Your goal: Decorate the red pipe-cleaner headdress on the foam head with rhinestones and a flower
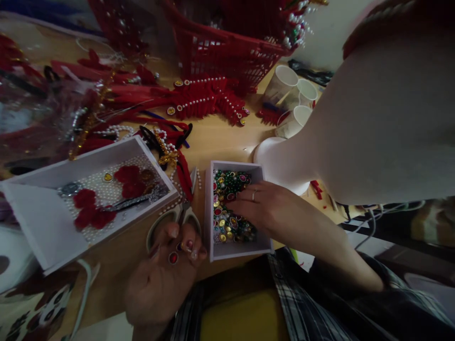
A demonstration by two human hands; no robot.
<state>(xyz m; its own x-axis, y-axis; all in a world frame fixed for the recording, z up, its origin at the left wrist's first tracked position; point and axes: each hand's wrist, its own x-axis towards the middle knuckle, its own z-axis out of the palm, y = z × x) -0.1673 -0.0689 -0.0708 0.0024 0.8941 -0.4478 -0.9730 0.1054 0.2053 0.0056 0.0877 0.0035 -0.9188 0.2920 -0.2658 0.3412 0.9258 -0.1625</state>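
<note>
One red gem [173,257] sits on the left hand [161,282], palm up, loosely cupped; a tilt could drop it. Right hand [261,206] in bead box [209,213], tips hidden, can't tell if pinching.

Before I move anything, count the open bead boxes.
2: the white-bead box at left; the mixed-bead box, with the right hand in it. Others may be hidden.

6 o'clock: a plain mustard-yellow top [241,315] shows | 5 o'clock: dark plaid overshirt [296,303] hangs open, pale and bluish lines crossing | 7 o'clock: plaid strip [186,310] matches | 4 o'clock: shadowed plaid sleeve [401,296] leaves the forearm [330,246] bare | right hand [268,206], just off centre toward 4 o'clock: wears a slim, pale metal ring [253,194]
</note>
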